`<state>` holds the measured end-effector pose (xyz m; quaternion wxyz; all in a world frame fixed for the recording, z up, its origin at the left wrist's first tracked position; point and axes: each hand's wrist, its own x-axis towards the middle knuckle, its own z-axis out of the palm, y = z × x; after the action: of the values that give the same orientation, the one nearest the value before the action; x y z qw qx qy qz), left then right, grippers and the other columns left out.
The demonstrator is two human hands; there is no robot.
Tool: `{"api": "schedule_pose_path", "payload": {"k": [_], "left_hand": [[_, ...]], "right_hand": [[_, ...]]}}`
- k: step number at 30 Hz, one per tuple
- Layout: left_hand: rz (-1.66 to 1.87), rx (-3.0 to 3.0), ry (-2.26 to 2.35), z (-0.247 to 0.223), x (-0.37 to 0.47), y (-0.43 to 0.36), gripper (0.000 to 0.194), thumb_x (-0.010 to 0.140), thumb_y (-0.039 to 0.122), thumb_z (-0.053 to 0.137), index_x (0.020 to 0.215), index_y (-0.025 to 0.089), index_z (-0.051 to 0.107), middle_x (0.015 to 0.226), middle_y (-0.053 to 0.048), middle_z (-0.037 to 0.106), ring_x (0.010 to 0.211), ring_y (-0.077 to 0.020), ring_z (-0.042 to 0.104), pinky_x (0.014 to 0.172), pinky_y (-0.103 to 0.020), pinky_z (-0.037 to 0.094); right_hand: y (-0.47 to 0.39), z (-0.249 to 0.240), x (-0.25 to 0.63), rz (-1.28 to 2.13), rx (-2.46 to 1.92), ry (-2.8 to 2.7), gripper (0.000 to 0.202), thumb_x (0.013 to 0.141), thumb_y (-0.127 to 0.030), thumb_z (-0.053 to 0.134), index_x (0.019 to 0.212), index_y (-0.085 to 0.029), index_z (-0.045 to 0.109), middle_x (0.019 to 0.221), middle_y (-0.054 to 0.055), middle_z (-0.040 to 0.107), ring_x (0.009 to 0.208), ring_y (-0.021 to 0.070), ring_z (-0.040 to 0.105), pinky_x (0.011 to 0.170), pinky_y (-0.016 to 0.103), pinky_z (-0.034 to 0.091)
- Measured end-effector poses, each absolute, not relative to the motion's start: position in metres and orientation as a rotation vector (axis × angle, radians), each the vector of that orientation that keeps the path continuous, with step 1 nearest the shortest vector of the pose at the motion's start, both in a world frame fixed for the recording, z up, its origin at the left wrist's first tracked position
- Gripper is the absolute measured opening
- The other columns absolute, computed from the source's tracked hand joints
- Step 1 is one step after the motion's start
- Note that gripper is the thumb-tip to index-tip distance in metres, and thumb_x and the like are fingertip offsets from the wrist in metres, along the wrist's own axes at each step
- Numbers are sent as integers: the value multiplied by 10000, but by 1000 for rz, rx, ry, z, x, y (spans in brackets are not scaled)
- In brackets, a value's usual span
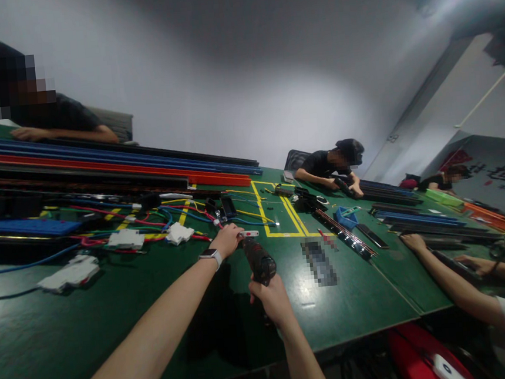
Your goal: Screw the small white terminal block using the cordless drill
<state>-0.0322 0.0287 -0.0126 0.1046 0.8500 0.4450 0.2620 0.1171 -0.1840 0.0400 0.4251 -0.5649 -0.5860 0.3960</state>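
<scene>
My right hand (273, 300) is wrapped around the grip of a dark power drill (258, 260), which points away from me. Just beyond its nose, my left hand (227, 240) is closed on a small white part with a red mark (250, 234); its exact kind is too small to tell. The drill's tip appears to touch or nearly touch this part. To the left lie white circuit breakers (126, 239) with coloured wires (161, 212) attached. A larger white breaker block (70, 273) rests nearer to me.
Long blue and orange rails (220, 177) stretch across the back left of the green table (232, 356). Yellow tape (261, 212) marks its middle. A pixelated dark slab (319, 263), a red tool (326, 238) and a blue box (346, 218) lie right. Co-workers sit around.
</scene>
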Motion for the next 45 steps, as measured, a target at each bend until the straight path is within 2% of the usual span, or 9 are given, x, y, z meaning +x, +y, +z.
{"api": "schedule_pose_path", "payload": {"k": [13,24,29,45], "left_hand": [[775,2490,1301,-10,-33,28,306,968,287,518,1206,232,703,1136,-100,659,1096,-218,584,986,-342,457],[757,2489,1314,-11,-32,29,310,975,304,505,1212,245,695,1137,-94,651,1115,-213,577,1004,-337,447],[733,2481,1307,-11,-32,29,304,970,307,516,1203,243,701,1131,-95,650,1108,-210,574,1000,-334,446],[751,2488,1299,-10,-33,29,297,962,277,524,1195,231,701,1128,-96,651,1110,-211,570,1001,-337,446]], "right_hand": [[-184,41,117,1001,-1423,-1450,99,745,-207,550,788,-182,636,593,-7,632,597,170,606,599,242,437],[-184,40,118,969,-1424,-1492,99,746,-190,536,716,-186,630,598,1,638,628,167,613,621,243,437],[-183,40,117,981,-1446,-1467,110,745,-198,542,789,-180,642,591,-6,639,604,168,610,598,239,440],[-185,44,117,995,-1465,-1462,102,743,-208,561,785,-177,648,612,5,647,619,171,615,616,241,450]]}}
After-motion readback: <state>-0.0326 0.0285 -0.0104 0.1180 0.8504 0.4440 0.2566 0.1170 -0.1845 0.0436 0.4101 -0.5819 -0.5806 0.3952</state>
